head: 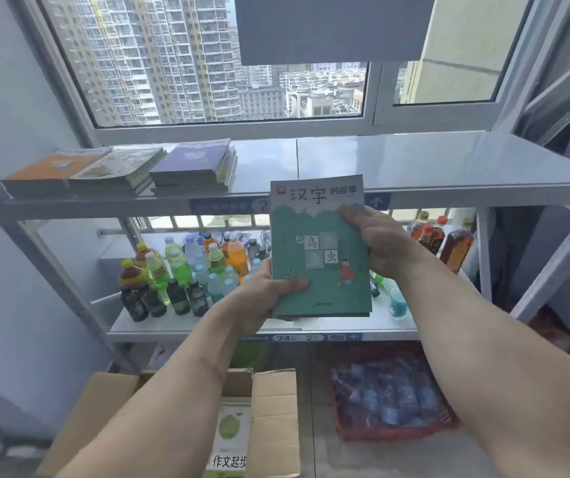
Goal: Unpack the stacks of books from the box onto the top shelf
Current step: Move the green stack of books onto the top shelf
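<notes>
Green books (321, 257) clasped between left hand (262, 298) and right hand (383, 243).

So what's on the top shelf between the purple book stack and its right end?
Nothing: in the head view the top shelf is bare from the purple book stack rightward.

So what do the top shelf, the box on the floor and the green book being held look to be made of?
The pale grey top shelf looks like painted or coated metal: glossy, mirroring the window. The brown open box looks like corrugated cardboard: matte, with creased flaps. The green illustrated book, held by both hands, looks like a paperback with a thin printed cover; its finish is unclear.
</notes>
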